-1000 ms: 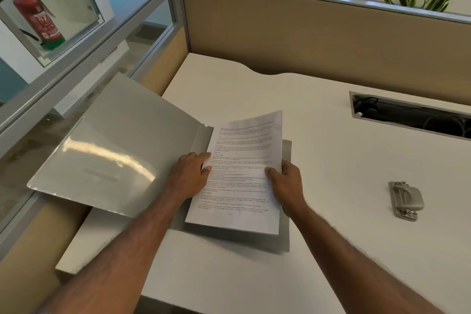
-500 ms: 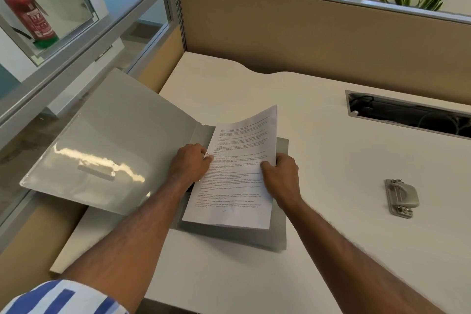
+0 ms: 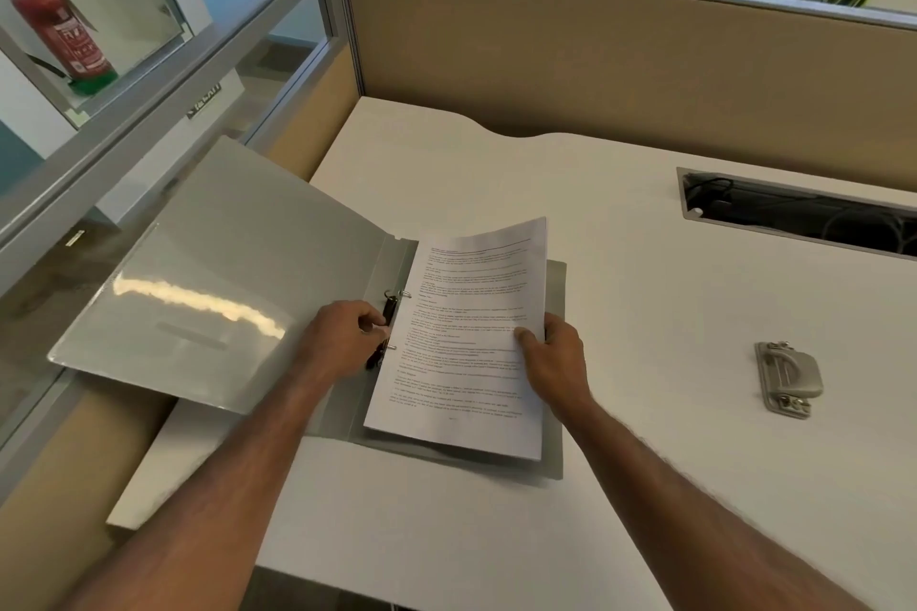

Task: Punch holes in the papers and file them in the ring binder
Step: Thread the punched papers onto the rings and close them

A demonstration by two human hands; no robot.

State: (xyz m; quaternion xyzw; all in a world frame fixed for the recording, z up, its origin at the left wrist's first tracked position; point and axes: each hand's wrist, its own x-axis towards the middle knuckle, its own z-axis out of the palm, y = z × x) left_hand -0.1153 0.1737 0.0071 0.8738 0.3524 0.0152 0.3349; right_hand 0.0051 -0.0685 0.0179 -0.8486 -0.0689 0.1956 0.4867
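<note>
Right hand (image 3: 556, 362) pinches the papers (image 3: 466, 362), left hand (image 3: 342, 337) grips the ring mechanism (image 3: 390, 308); I'd seat both holes squarely before clamping.

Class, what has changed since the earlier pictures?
The left hand slid off the white printed papers and grips the black ring mechanism of the open grey ring binder, uncovering its rings. The right hand still pinches the papers; the grey metal hole punch stayed put.
</note>
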